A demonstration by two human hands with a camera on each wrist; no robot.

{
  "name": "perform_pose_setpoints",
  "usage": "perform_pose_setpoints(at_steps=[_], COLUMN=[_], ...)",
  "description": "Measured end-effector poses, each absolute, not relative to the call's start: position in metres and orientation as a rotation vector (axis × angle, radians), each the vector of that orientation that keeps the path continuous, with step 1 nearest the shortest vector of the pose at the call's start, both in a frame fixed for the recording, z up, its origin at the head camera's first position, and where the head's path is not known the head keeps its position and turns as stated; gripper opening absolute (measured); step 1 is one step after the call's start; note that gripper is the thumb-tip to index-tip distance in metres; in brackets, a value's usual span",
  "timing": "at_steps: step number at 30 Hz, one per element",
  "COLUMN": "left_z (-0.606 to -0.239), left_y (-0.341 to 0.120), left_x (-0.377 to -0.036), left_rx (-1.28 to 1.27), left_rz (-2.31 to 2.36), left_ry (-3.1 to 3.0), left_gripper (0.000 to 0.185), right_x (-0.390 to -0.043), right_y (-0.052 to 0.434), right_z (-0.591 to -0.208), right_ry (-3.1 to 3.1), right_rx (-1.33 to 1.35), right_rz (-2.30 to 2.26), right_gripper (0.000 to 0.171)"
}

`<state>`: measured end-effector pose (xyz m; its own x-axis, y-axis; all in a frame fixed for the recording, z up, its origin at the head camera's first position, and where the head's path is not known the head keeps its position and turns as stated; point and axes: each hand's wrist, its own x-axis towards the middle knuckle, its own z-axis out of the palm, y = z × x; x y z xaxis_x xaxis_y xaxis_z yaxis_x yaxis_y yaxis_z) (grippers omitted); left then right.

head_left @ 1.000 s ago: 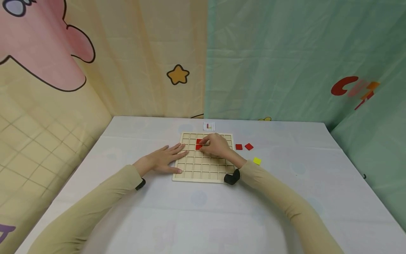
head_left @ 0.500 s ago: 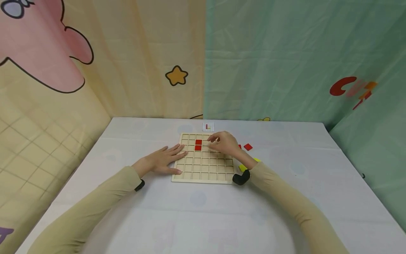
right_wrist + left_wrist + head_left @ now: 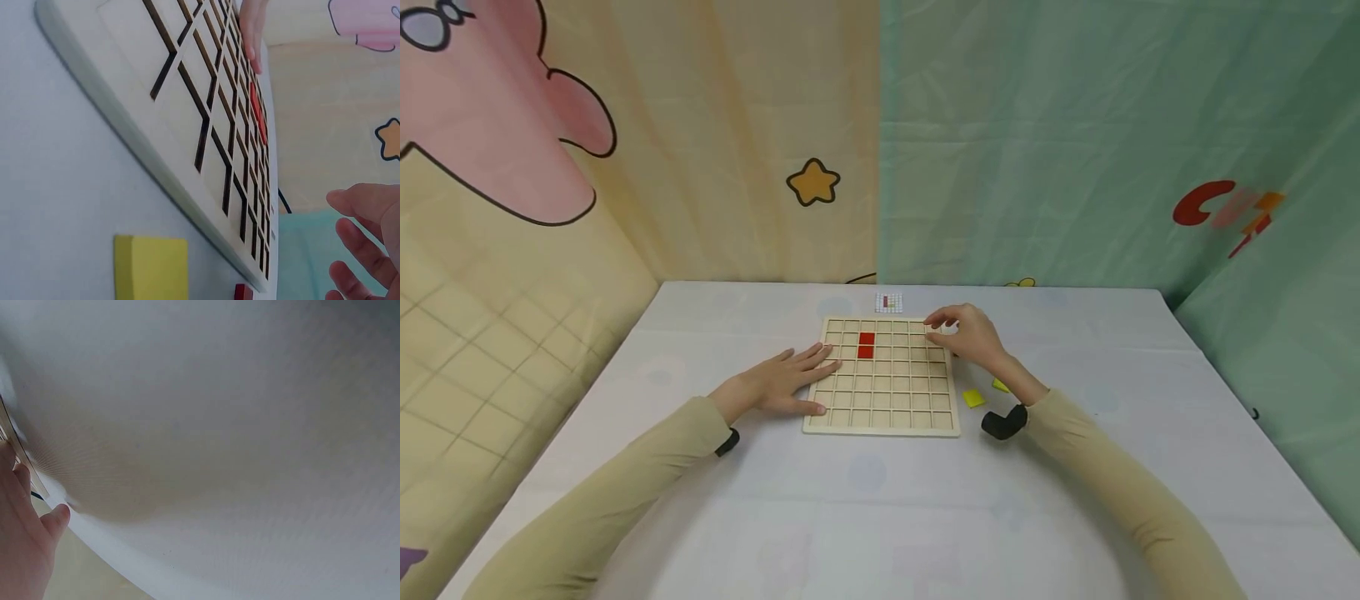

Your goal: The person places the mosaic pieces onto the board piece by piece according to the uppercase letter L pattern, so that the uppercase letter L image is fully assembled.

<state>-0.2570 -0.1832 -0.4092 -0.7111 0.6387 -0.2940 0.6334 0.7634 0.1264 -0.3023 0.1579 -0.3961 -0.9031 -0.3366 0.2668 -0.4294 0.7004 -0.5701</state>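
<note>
- My right hand [image 3: 968,335] has moved off to two o'clock, fingers parted, empty.
- Red square tiles [image 3: 866,352] sit at the grid board's [image 3: 880,432] eleven o'clock; I'd call both placed.
- Left hand [image 3: 775,385] flat at nine, gripping nothing.

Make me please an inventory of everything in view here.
table: one, white, foreground
backdrop: count unclear, yellow and green, behind table
printed figures: several, multicoloured, on backdrop
grid board: one, beige, on table
red tiles: two, red, inside board
loose red tile: one visible, red, right of board
yellow tiles: two, yellow, right of board
card: one, white, patterned, beyond board
wrist devices: two, black, at wrists
sleeves: two, beige, on arms
left hand: one, bare, on board's left
right hand: one, bare, above board's far right corner
</note>
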Motion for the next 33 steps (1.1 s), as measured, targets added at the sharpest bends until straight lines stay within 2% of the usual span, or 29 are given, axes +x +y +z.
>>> perform_pose_setpoints(at_steps=[20, 33], left_z=[-0.411, -0.41], left_y=[-0.185, -0.185], left_x=[-0.258, -0.257], left_rx=[0.987, 1.007], left_rz=[0.017, 0.039], left_ry=[2.641, 2.642], left_gripper=[0.084, 0.083], right_x=[-0.297, -0.296], right_y=[0.228, 0.241], right_z=[-0.414, -0.424], right_ry=[-2.823, -2.94], right_rx=[0.372, 0.152], right_rz=[1.001, 1.001], right_gripper=[0.031, 0.039])
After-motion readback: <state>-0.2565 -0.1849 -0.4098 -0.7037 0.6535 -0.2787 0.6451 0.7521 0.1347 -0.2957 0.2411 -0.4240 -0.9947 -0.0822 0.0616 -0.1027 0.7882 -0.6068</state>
